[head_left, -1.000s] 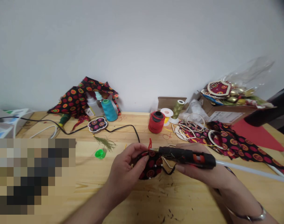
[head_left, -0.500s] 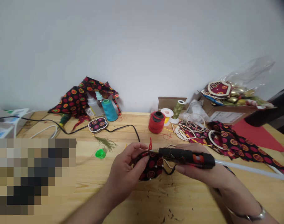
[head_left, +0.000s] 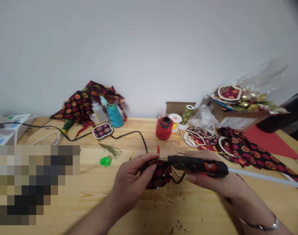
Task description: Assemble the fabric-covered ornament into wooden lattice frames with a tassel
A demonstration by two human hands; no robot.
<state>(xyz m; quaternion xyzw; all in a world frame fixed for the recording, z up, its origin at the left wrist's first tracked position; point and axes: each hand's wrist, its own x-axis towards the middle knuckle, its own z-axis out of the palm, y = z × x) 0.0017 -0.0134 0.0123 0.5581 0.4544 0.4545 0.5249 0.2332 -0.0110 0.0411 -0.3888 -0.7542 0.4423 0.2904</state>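
Note:
Between thumb and fingers, my left hand (head_left: 136, 178) pinches a dark piece of fabric with red and orange round motifs (head_left: 160, 178). A short red cord (head_left: 158, 149) sticks up behind its upper edge. My right hand (head_left: 207, 182) is closed around a black hot glue gun (head_left: 198, 165), which points left. Its metal tip lies at the fabric's top edge, close to my left fingertips. A long white glue stick (head_left: 263, 179) runs out of the gun's rear to the right. The gun's grip is mostly hidden by my right hand.
Behind stand a red thread spool (head_left: 164, 128), a teal thread cone (head_left: 115, 116) and a patterned flower piece with a tassel (head_left: 103, 131). A green cap (head_left: 105, 161) sits left of my hand. Wooden frames and fabric (head_left: 202, 135) lie at right, before a full cardboard box (head_left: 251, 119). A black cable (head_left: 129, 132) crosses the table.
My left index finger has come forward and pressed down at the fabric's edge by the red cord, which now shows less. The glue gun has shifted slightly to the right.

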